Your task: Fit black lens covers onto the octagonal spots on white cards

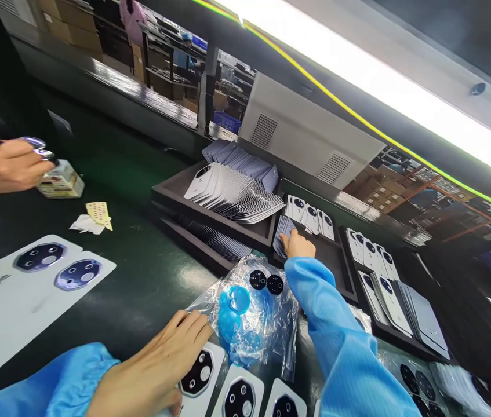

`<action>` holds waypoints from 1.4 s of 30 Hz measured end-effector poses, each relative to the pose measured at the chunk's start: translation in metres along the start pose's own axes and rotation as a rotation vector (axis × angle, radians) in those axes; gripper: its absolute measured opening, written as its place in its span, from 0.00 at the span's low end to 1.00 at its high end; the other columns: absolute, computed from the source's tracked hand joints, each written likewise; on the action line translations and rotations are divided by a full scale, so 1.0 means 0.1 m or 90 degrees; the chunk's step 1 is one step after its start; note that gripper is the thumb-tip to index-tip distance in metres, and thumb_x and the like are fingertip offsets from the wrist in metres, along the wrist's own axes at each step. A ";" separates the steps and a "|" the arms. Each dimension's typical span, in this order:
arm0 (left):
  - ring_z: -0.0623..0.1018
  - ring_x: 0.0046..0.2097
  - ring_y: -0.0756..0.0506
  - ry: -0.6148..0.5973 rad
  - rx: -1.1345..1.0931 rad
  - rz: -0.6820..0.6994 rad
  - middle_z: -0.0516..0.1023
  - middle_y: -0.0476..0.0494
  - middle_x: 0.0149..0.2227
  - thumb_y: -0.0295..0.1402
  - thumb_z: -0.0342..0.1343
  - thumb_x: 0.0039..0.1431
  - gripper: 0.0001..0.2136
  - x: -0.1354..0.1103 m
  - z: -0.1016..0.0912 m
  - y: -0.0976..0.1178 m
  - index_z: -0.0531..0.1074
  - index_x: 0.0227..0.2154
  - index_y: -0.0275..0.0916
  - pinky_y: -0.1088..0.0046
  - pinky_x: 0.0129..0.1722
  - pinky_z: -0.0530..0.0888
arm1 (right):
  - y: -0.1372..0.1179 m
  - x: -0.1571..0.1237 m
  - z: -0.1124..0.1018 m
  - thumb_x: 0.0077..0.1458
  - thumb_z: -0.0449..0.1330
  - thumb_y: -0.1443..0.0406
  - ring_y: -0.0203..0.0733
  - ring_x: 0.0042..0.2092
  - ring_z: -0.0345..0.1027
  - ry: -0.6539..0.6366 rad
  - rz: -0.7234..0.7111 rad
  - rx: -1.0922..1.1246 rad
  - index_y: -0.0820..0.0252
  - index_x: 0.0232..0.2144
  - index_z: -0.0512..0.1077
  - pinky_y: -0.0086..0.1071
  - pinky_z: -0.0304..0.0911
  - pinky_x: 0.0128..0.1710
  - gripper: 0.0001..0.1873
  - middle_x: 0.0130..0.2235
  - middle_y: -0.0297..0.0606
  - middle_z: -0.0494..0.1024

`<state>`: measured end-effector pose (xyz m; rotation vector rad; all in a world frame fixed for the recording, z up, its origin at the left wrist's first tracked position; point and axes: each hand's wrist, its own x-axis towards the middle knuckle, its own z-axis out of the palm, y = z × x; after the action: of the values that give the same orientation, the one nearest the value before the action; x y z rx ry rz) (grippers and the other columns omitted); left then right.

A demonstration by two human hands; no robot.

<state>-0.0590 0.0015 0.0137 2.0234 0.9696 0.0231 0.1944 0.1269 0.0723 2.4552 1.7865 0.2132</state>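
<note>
My left hand (153, 362) lies with fingers stretched out over the left end of a row of white phone back covers. One phone back cover (204, 362) shows beside its fingertips, with a dark octagonal camera plate. Farther forward, my right hand (299, 244) reaches into a black tray (330, 258). Its thumb and fingers close on the edge of a stack of grey phone back covers (282, 231); the fingertips are partly hidden. Between my hands is a clear plastic bag (266, 341) with blue round pieces (230, 313) and two black camera discs (266, 282).
Another person's hand (8, 168) holds something shiny by a small box (62, 180) at left. Large white covers (14, 313) lie below it. Trays with fanned covers (236, 194) stand ahead, and another tray (353, 272) at right. A light bar (358, 69) hangs overhead.
</note>
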 end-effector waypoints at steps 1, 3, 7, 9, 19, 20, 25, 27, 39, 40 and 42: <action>0.64 0.56 0.35 -0.008 -0.002 -0.008 0.68 0.37 0.54 0.17 0.50 0.31 0.34 0.00 -0.02 0.02 0.70 0.49 0.36 0.53 0.60 0.53 | 0.00 -0.10 -0.02 0.66 0.45 0.60 0.44 0.43 0.71 0.005 -0.002 0.013 0.63 0.48 0.66 0.40 0.65 0.41 0.17 0.45 0.45 0.74; 0.63 0.57 0.34 -0.022 -0.002 -0.021 0.68 0.37 0.55 0.17 0.50 0.31 0.33 -0.01 -0.06 0.05 0.71 0.48 0.36 0.51 0.61 0.51 | 0.01 -0.33 -0.01 0.67 0.43 0.62 0.45 0.44 0.71 -0.003 -0.034 0.052 0.59 0.46 0.67 0.37 0.63 0.41 0.15 0.44 0.43 0.75; 0.57 0.62 0.34 -0.048 0.018 -0.028 0.63 0.36 0.59 0.17 0.50 0.32 0.35 0.00 -0.05 0.04 0.68 0.51 0.35 0.51 0.62 0.47 | 0.02 -0.64 0.20 0.56 0.60 0.65 0.36 0.39 0.72 -0.108 -0.170 0.139 0.51 0.40 0.71 0.27 0.62 0.36 0.08 0.38 0.30 0.75; 0.55 0.63 0.34 -0.051 0.001 -0.018 0.61 0.37 0.60 0.17 0.50 0.33 0.35 -0.01 -0.03 0.02 0.67 0.51 0.36 0.52 0.63 0.47 | 0.02 -0.68 0.34 0.49 0.65 0.66 0.37 0.40 0.71 -0.139 -0.209 0.167 0.52 0.41 0.70 0.27 0.63 0.35 0.15 0.41 0.32 0.73; 0.72 0.49 0.39 -0.229 -0.252 0.131 0.70 0.47 0.46 0.27 0.58 0.45 0.24 -0.02 -0.03 -0.15 0.59 0.47 0.44 0.66 0.47 0.68 | 0.05 -0.45 0.60 0.37 0.71 0.67 0.44 0.45 0.65 -0.160 -0.250 0.231 0.55 0.37 0.65 0.35 0.64 0.40 0.24 0.42 0.34 0.65; 0.72 0.48 0.40 -0.239 -0.291 0.135 0.70 0.48 0.44 0.27 0.58 0.44 0.24 -0.01 -0.02 -0.17 0.59 0.46 0.44 0.68 0.46 0.68 | 0.05 -0.45 0.62 0.37 0.70 0.68 0.45 0.46 0.65 -0.156 -0.250 0.233 0.55 0.37 0.65 0.36 0.64 0.40 0.24 0.41 0.34 0.65; 0.75 0.42 0.43 -0.206 -0.653 0.082 0.71 0.50 0.40 0.24 0.57 0.42 0.28 0.13 0.10 -0.25 0.54 0.47 0.45 0.70 0.38 0.71 | 0.01 -0.57 0.66 0.42 0.67 0.70 0.47 0.46 0.65 -0.128 -0.245 0.233 0.56 0.39 0.65 0.39 0.64 0.43 0.22 0.44 0.38 0.65; 0.76 0.43 0.41 -0.138 -0.757 0.090 0.72 0.47 0.43 0.26 0.60 0.42 0.32 0.23 0.12 -0.25 0.52 0.49 0.45 0.65 0.40 0.71 | 0.01 -0.61 0.65 0.43 0.66 0.71 0.48 0.47 0.65 -0.118 -0.246 0.230 0.57 0.40 0.66 0.41 0.64 0.45 0.20 0.44 0.40 0.65; 0.73 0.53 0.39 -0.017 -0.725 0.050 0.77 0.42 0.47 0.31 0.59 0.51 0.22 0.46 -0.02 -0.05 0.64 0.50 0.39 0.61 0.52 0.67 | 0.08 -0.65 0.68 0.43 0.63 0.72 0.45 0.44 0.66 -0.105 -0.279 0.273 0.59 0.44 0.68 0.40 0.65 0.45 0.22 0.41 0.39 0.65; 0.74 0.52 0.39 -0.017 -0.726 0.050 0.77 0.42 0.46 0.31 0.59 0.51 0.21 0.47 -0.01 -0.05 0.65 0.50 0.39 0.62 0.52 0.67 | 0.09 -0.65 0.66 0.44 0.63 0.71 0.44 0.43 0.66 -0.108 -0.284 0.279 0.59 0.44 0.68 0.39 0.65 0.44 0.21 0.41 0.39 0.65; 0.76 0.48 0.40 -0.020 -0.736 0.055 0.78 0.43 0.45 0.32 0.59 0.50 0.21 0.50 0.01 -0.05 0.66 0.49 0.38 0.62 0.50 0.69 | 0.12 -0.67 0.62 0.45 0.62 0.70 0.43 0.41 0.66 -0.115 -0.291 0.292 0.59 0.43 0.68 0.38 0.66 0.42 0.20 0.40 0.38 0.65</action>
<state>-0.0270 0.0344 -0.0064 0.9801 0.6002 0.4829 0.1958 0.0603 0.0089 2.1217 2.4492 -0.4876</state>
